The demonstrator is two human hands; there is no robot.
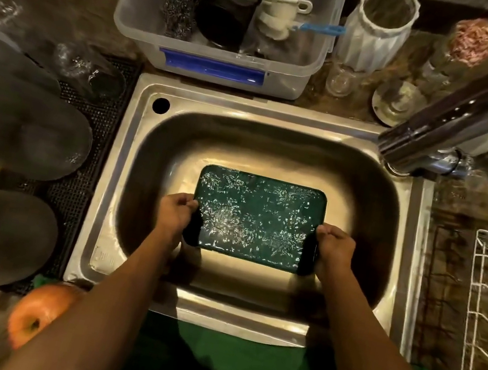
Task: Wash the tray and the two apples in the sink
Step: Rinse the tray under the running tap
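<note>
The fingers [192, 205] of the left hand [174, 215] curl over the left short edge of a dark green rectangular plastic tray [257, 220], and the right hand [334, 246] clamps the opposite edge the same way. The tray, beaded with water, sits at the frame's centre inside the stainless steel sink [274, 154]. A chrome faucet [463, 116] reaches in from the upper right. One orange-red apple [36, 311] rests on the tabletop at lower left, beside the left forearm.
</note>
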